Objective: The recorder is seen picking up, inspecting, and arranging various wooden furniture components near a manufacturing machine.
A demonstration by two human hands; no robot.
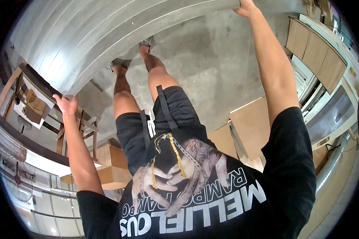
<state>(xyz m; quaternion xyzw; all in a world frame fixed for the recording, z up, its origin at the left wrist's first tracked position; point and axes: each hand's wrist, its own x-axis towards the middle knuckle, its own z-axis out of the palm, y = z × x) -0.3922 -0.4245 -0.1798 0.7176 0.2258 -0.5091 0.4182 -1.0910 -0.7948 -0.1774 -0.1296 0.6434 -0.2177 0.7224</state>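
Two hands are gripping one long grey panel [107, 36], and I am judging the carry as midway: the panel is lifted clear of the concrete floor [211, 59] and not yet set down anywhere. Nearest below the panel, my left hand [67, 104] is clasping its lower-left edge. Beyond it, my feet in grey shoes [146, 41] are standing under the panel. Farthest, my right hand [245, 7] is holding its far right end, beside pale cabinets [315, 51].

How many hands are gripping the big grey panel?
2. The left hand holds the near lower corner of the grey panel on the left side; the right hand grips its edge at the top, arm stretched out. No other hands show.
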